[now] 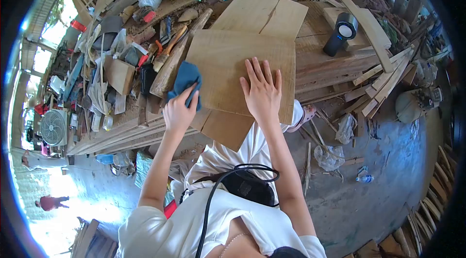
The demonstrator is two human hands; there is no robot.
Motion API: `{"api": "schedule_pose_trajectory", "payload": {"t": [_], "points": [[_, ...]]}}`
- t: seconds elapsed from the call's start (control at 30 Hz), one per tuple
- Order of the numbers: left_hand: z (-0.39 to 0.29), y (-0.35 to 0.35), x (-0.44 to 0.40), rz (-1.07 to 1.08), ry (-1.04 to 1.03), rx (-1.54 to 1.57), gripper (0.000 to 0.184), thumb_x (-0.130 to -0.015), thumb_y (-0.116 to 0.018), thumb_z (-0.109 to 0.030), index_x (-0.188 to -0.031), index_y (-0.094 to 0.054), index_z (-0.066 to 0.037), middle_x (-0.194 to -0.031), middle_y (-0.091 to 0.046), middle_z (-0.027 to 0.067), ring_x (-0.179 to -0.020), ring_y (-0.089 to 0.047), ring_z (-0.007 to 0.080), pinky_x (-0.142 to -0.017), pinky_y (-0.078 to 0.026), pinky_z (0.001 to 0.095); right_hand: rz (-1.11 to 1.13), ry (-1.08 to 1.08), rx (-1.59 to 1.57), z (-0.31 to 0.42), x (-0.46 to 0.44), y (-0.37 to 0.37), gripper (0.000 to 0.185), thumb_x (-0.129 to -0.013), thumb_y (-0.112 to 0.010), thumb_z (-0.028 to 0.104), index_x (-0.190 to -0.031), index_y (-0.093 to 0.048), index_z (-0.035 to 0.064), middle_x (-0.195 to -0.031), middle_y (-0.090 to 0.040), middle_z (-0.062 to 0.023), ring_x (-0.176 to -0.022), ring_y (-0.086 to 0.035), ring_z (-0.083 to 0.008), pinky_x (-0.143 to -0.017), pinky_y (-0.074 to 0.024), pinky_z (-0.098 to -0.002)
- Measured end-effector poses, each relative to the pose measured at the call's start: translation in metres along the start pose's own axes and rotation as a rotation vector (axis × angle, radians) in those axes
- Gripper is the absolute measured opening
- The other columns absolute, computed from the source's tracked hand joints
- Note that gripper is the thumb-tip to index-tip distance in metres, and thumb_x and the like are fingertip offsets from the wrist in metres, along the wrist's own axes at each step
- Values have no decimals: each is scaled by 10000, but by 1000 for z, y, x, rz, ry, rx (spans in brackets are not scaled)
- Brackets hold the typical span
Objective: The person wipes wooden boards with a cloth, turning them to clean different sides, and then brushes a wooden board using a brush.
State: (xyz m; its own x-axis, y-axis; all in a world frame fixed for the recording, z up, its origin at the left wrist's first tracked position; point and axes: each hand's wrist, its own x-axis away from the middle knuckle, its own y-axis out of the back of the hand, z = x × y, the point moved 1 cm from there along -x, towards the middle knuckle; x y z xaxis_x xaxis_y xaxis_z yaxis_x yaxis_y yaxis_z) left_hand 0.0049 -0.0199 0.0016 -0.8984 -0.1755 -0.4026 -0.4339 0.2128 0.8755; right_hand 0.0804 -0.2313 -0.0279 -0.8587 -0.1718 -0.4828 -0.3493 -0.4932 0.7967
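A flat wooden board (228, 73) lies in front of me, on top of other thin boards (262, 10). My left hand (180, 107) grips a blue cloth (186, 81) at the board's left edge, with its fingers bent over the fabric. Flat on the right part of the same board rests my right hand (262, 88), fingers spread and holding nothing. The lower corner of another thin board (227, 129) sticks out beneath, above my lap.
Tools, scraps and a rough log (182, 52) crowd the left side. A black cylindrical device (340, 34) stands to the right, near a long wooden strip (366, 32). A fan (53, 127) is at far left. Plastic bags (329, 156) and a bottle (365, 178) lie on the floor.
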Motion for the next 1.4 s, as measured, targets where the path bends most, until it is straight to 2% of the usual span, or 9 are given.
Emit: {"api": "schedule_pose_trajectory", "payload": {"t": [0.17, 0.43, 0.53, 0.67, 0.73, 0.83, 0.93, 1.13, 1.4], "points": [[-11, -12, -39, 115, 94, -115, 277, -877, -566, -415, -1098, -680, -295, -821, -682, 154, -730, -650, 364, -636, -532, 459, 55, 54, 8, -2, 0, 1, 449, -927, -495, 323, -1348, -490, 166, -1405, -469, 1, -1324, -394, -243, -1112, -212, -508], [-44, -88, -184, 84, 1, -62, 301, -866, -548, -429, -1018, -717, -232, -902, -680, 180, -800, -659, 364, -708, -535, 459, 47, 1, 43, 1, 2, -1, 442, -933, -470, 308, -1356, -485, 182, -1415, -458, -1, -1335, -382, -248, -1114, -206, -512], [-40, -81, -146, 76, -55, -2, 323, -880, -538, -455, -1055, -701, -238, -892, -689, 158, -803, -663, 356, -712, -535, 460, 45, -34, 48, 5, 1, 2, 442, -932, -472, 315, -1355, -488, 187, -1414, -460, -4, -1333, -386, -245, -1115, -208, -503], [-25, -38, -47, -3, -262, 213, 225, -867, -600, -320, -1008, -708, -183, -815, -698, 116, -686, -673, 275, -615, -547, 387, 35, -28, 79, 5, 0, 0, 433, -931, -482, 317, -1346, -496, 195, -1408, -467, -5, -1323, -401, -238, -1109, -225, -495], [-24, -8, -11, 107, -167, 180, 208, -864, -623, -296, -1020, -709, -190, -854, -702, 105, -709, -677, 275, -636, -550, 362, 49, -12, 84, 4, 0, 1, 429, -931, -487, 307, -1345, -497, 196, -1409, -465, -4, -1319, -407, -243, -1107, -231, -499], [-21, -11, -7, 111, -166, 169, 206, -865, -618, -297, -1018, -710, -194, -847, -704, 104, -698, -679, 271, -623, -549, 364, 106, 26, 73, 2, -1, 3, 429, -941, -464, 309, -1355, -483, 199, -1420, -452, 1, -1328, -393, -243, -1111, -218, -509], [-30, -42, -70, 115, -179, 18, 263, -885, -549, -427, -1069, -690, -304, -830, -693, 128, -715, -667, 328, -643, -548, 430, 98, 35, 110, 2, 0, 0, 433, -952, -435, 314, -1369, -465, 199, -1431, -438, 5, -1341, -373, -245, -1113, -203, -520], [-62, -104, -179, 107, -114, 60, 282, -852, -567, -439, -1033, -707, -274, -909, -688, 152, -788, -670, 347, -704, -543, 450, 56, -38, 171, -1, -9, -12, 448, -962, -397, 310, -1388, -440, 177, -1434, -435, -7, -1340, -377, -236, -1109, -211, -523], [-55, -56, -83, 141, -204, 175, 251, -851, -592, -395, -982, -719, -223, -842, -683, 166, -770, -662, 351, -680, -544, 439, 5, -42, 159, -16, -25, -26, 470, -966, -359, 315, -1393, -428, 132, -1446, -421, -27, -1336, -387, -211, -1106, -232, -499]]}}
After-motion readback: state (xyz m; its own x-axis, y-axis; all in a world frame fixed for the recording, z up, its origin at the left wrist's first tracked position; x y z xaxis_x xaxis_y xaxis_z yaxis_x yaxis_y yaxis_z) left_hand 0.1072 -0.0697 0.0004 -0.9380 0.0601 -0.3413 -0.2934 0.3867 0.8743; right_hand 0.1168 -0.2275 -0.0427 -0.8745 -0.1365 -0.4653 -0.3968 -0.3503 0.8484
